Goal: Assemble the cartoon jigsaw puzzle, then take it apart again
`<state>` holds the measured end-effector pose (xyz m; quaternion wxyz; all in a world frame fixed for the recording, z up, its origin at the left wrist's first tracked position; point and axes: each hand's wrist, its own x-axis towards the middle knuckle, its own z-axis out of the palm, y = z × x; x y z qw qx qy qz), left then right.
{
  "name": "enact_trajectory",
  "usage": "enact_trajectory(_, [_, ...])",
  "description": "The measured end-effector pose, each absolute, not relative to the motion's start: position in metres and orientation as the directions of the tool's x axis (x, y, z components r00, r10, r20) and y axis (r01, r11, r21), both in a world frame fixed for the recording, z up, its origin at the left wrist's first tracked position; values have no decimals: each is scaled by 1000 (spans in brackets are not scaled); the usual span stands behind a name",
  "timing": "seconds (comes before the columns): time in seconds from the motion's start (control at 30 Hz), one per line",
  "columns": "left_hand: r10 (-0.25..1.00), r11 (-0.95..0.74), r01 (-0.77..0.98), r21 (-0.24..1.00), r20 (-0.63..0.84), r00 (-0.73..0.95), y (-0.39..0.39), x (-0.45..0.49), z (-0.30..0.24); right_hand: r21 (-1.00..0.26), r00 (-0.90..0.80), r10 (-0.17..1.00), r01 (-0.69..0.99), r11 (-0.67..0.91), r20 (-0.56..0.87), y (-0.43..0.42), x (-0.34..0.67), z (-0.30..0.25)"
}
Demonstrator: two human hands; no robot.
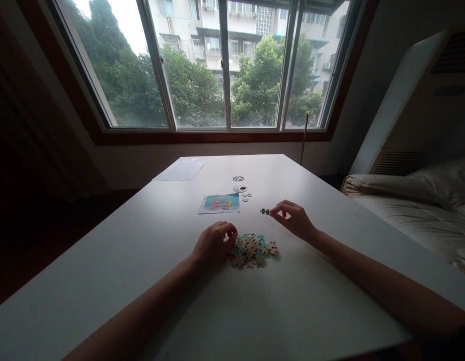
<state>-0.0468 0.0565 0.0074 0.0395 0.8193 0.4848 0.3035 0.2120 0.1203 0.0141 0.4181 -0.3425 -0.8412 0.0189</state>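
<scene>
A dark green jigsaw puzzle piece (265,211) is pinched between the thumb and fingertips of my right hand (294,218), just above the table. My left hand (215,240) rests at the left edge of a heap of jigsaw pieces (251,250), its fingers curled in with thumb and forefinger together. Whatever those fingers may hold is hidden. Most pieces in the heap show their plain beige backs, and a few show teal or red. Beyond the hands lies a picture sheet (221,203) with cartoon figures on a blue-green ground.
Several loose puzzle pieces (246,196) lie right of the picture sheet. Two round flat items (240,189) sit behind them. A white paper (179,170) lies at the far left of the white table (123,281). To the right stands a cushioned seat (398,200).
</scene>
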Motion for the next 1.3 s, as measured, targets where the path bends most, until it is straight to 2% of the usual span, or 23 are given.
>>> enact_trajectory(0.17, [829,-511,782,357,444,339,56,-46,6,-436,-450,668,518,736,593,125,199,9])
enact_trajectory(0.57, [843,-498,797,341,404,355,53,-43,10,-467,-462,786,634,617,411,164,172,0])
enact_trajectory(0.8, [844,-496,800,338,403,353,55,-45,9,-480,-505,811,655,584,296,180,165,1])
enact_trajectory(1.3, [844,-496,803,331,402,355,54,-45,8,-464,-499,810,664,586,308,174,153,3])
